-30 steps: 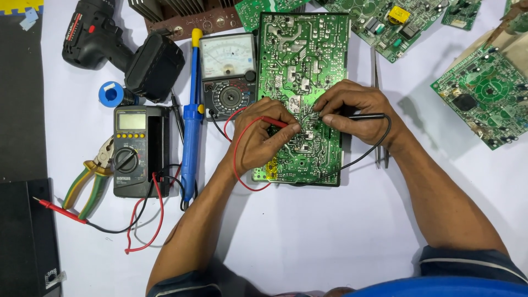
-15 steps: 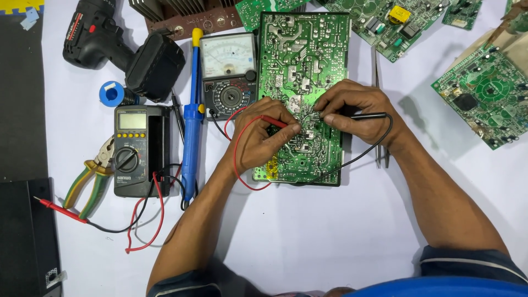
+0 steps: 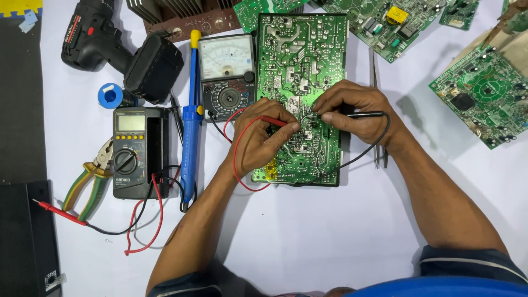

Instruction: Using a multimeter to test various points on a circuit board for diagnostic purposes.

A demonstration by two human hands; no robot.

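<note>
On the white tabletop [image 3: 308,236], a left hand [image 3: 261,137] pinching a red probe [image 3: 273,121] and a right hand [image 3: 355,113] pinching a black probe [image 3: 364,115] are touching both tips to the green circuit board's [image 3: 300,60] middle; testing looks underway.

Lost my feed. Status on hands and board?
Left hand holds red probe; right hand holds black probe. Both tips on green board. Nothing in the way.
</note>
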